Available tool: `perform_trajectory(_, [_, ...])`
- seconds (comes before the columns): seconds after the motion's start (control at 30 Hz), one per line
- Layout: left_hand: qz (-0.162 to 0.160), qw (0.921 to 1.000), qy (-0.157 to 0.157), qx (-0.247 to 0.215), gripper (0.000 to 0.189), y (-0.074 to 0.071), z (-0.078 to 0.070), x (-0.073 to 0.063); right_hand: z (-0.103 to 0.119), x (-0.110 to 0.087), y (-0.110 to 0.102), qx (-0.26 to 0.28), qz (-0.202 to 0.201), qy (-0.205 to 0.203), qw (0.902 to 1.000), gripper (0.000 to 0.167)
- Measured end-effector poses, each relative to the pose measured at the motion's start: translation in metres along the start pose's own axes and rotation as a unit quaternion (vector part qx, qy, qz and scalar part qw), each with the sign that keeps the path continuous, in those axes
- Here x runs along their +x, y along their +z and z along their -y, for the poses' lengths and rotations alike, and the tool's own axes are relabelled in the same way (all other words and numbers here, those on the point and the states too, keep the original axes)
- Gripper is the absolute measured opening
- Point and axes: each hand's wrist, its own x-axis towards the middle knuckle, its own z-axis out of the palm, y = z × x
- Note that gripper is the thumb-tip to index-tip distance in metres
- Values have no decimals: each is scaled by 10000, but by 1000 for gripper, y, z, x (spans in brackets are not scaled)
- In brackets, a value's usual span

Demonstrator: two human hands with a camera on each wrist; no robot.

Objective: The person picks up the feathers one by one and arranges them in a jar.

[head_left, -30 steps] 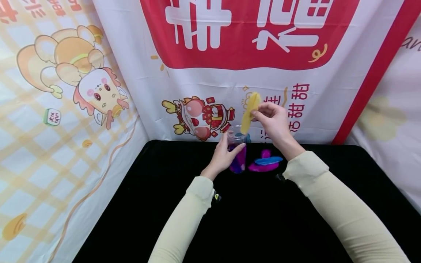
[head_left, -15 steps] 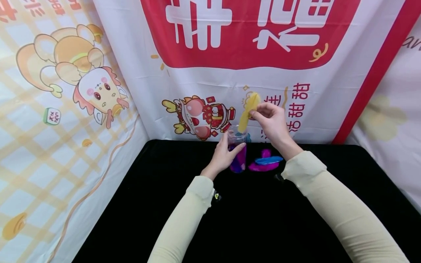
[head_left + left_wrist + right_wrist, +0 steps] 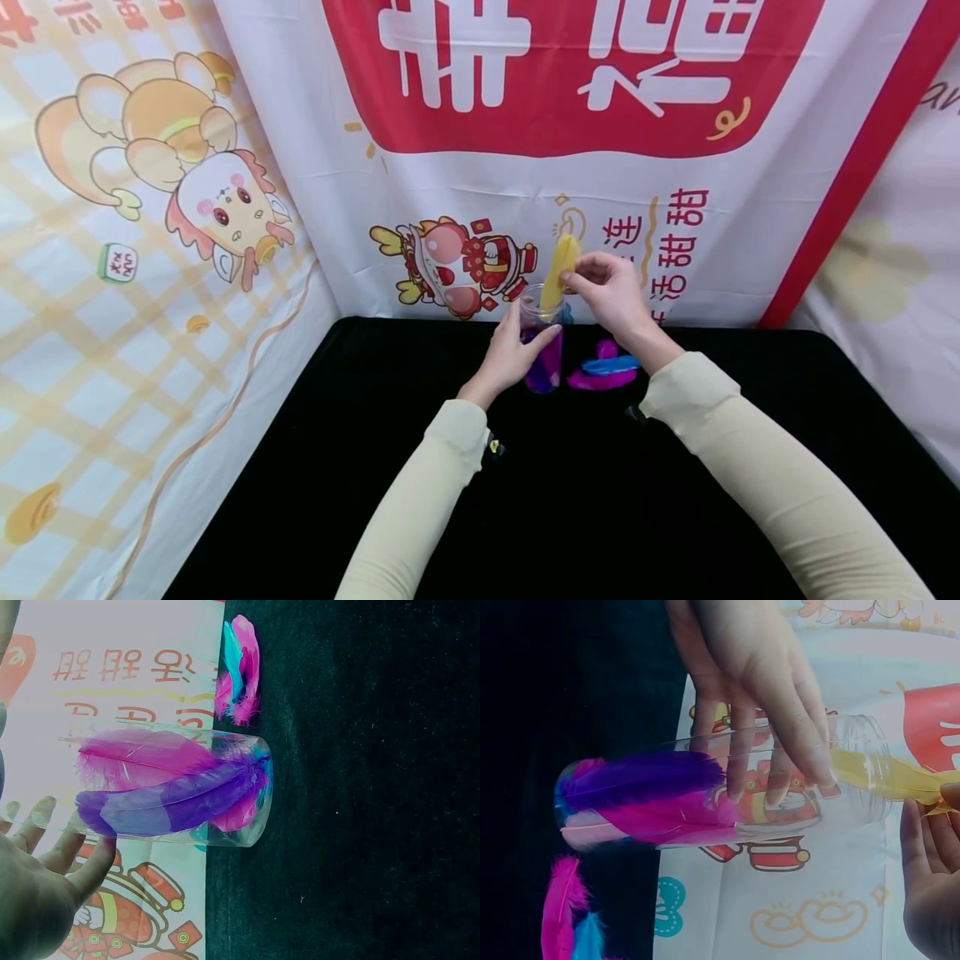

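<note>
My left hand (image 3: 510, 357) grips a clear plastic jar (image 3: 802, 772) around its upper part, thumb on the near side. Purple and pink feathers (image 3: 172, 799) stand inside it, with a bit of blue at the bottom. Between thumb and fingers my right hand (image 3: 611, 298) pinches a yellow feather (image 3: 558, 271) above the jar. In the right wrist view the feather's lower end has passed through the jar's open mouth, and the rest sticks out above the threaded rim.
Loose pink and blue feathers (image 3: 603, 371) lie on the black tabletop (image 3: 570, 500) right of the jar. Directly behind the table's far edge hangs a printed white and red cloth (image 3: 465, 183). Another printed cloth (image 3: 150, 333) hangs at the left.
My right hand has moved down and slightly left, lowering the yellow feather into the jar's mouth. The left hand and the jar have stayed put.
</note>
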Motion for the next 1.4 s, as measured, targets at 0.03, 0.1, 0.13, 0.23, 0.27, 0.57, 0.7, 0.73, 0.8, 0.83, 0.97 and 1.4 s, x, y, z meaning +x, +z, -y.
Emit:
perform_trajectory(0.03, [6,10000,22,3,84,0,0,0,-1,0,0,-112,29,5,9999,22])
perform_trajectory(0.1, [11,10000,50,-16,84,0,0,0,-3,0,1,-354,70,27,9993,22])
perform_trajectory(0.13, [14,10000,61,-25,84,0,1,0,-3,0,1,-474,90,46,9988,22])
perform_trajectory(0.23, [27,9999,105,-90,84,0,1,-1,-4,-1,2,-765,156,102,9969,22])
perform_trajectory(0.27, [26,9999,118,-105,84,0,1,-1,-4,-1,2,-823,170,125,9964,21])
perform_trajectory(0.57, [-88,9996,281,-48,75,2,3,-1,-4,1,7,-1159,162,130,9930,18])
perform_trajectory(0.7, [-113,9994,318,-102,71,3,2,-1,-4,2,9,-1155,132,109,9932,18])
perform_trajectory(0.73, [-112,9994,308,-121,71,3,2,-1,-5,2,9,-1140,138,97,9933,18])
perform_trajectory(0.8, [-113,9994,314,-130,72,3,2,-2,-5,2,10,-1112,148,93,9936,18])
perform_trajectory(0.83, [-106,9994,316,-136,72,4,2,-2,-6,2,10,-1112,172,84,9936,18])
perform_trajectory(0.97, [-67,9993,325,-140,72,4,2,-2,-8,-1,9,-1152,295,147,9928,19])
perform_trajectory(1.4, [-29,9995,267,-150,68,1,-2,-3,-10,-3,9,-1348,598,107,9890,20])
